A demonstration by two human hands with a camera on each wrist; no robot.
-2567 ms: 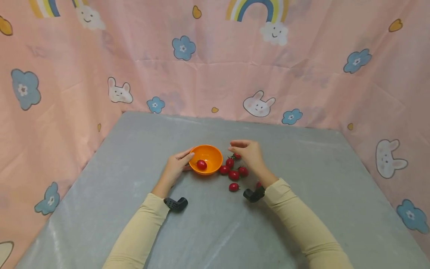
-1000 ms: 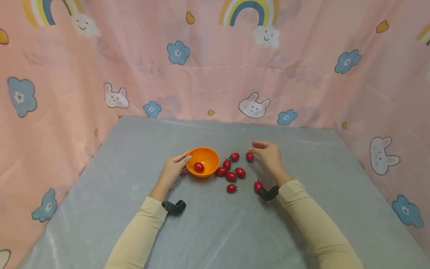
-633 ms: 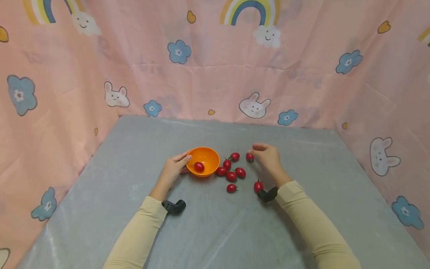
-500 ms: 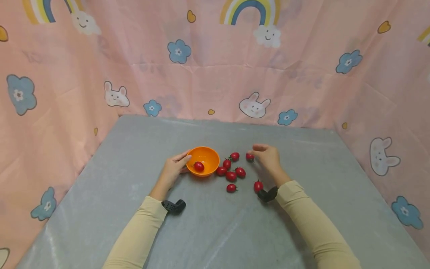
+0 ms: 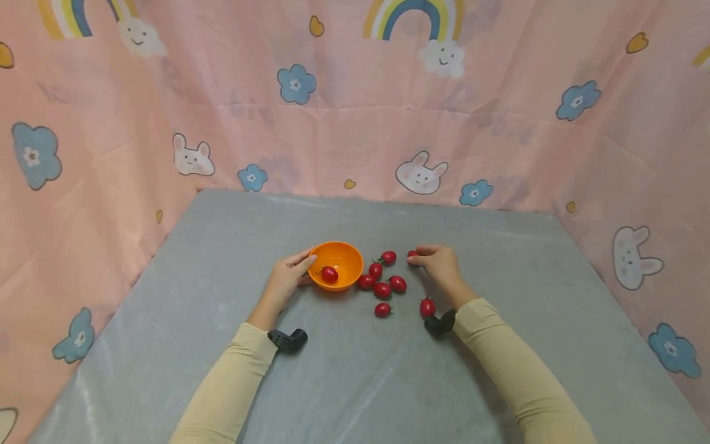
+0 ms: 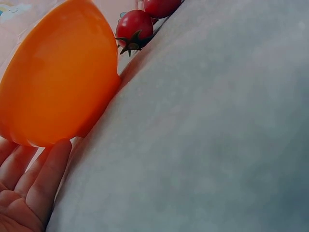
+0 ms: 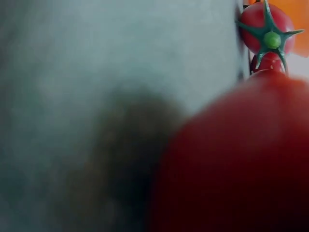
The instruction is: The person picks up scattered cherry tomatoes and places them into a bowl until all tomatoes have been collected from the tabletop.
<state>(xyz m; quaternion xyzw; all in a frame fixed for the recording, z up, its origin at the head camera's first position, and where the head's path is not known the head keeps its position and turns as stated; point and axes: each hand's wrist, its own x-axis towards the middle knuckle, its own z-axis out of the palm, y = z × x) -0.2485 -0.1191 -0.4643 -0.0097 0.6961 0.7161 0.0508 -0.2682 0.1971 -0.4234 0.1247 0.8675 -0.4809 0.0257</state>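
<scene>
In the head view, my left hand holds the orange bowl by its left side, thumb at the rim. The left wrist view shows its fingers against the bowl's outer wall. One cherry tomato lies inside the bowl. My right hand pinches another cherry tomato between thumb and fingers, which partly cover it. In the right wrist view, a large blurred tomato close to the camera blocks much of the scene, and the hand does not show.
Several cherry tomatoes lie loose between the bowl and my right hand, the nearest close to the bowl's side. One tomato sits beside the right wrist camera. The grey tabletop ends at a pink patterned curtain.
My right hand has moved right from above the tomato cluster, then lowered its fingers around the outlying tomato, now pinched. The left hand stays on the bowl.
</scene>
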